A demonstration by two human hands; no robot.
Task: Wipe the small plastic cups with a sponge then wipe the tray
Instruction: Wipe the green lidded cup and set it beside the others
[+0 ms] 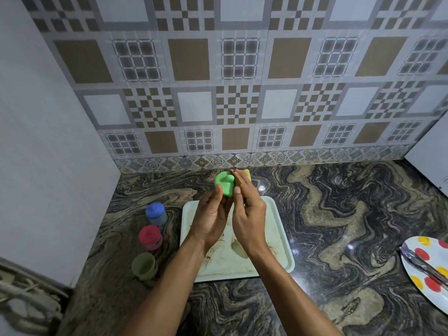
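Observation:
My left hand (210, 218) grips a small bright green plastic cup (224, 184), lifted above the far end of the pale tray (278, 226). My right hand (247, 214) holds a yellow sponge (244, 177) with a brown scrub side against the cup's right side. Brown smears mark the tray's surface. Three more small cups stand in a line on the counter left of the tray: a blue one (156, 213), a red one (150, 237) and an olive-green one (144, 266).
The dark marbled counter (339, 214) runs to a patterned tile wall at the back and a plain wall on the left. A dotted plate (426, 263) with a metal utensil (423, 264) lies at the right edge.

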